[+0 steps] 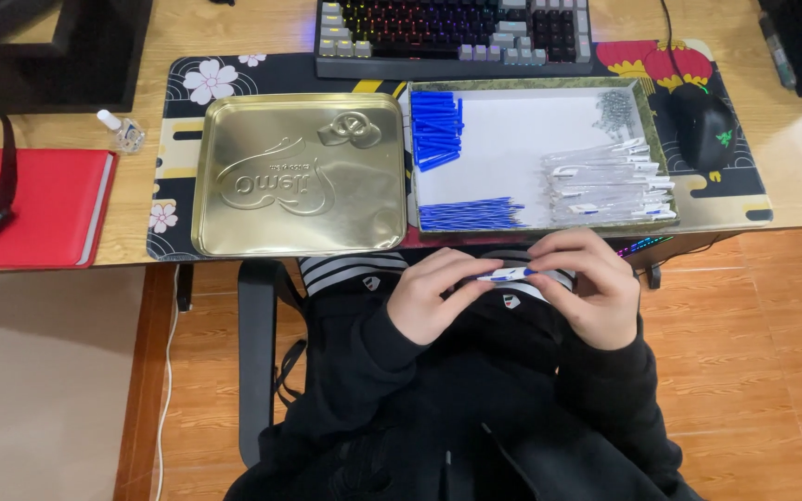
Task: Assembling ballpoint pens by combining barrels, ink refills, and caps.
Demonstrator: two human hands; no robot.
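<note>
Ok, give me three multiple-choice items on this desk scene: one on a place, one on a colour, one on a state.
1. Where does the gold tin lid lie?
A. left of the open box
B. on the red notebook
C. on the keyboard

2. What colour are the caps piled in the box's upper left corner?
A. green
B. blue
C. yellow

3. What are the hands doing?
A. resting flat on the desk
B. both holding one pen
C. typing

Answers:
1 A, the lid sits on the mat beside the box's left wall.
2 B, the pile is bright blue.
3 B, the left hand and right hand meet on a white pen with a blue tip, over the lap.
</note>
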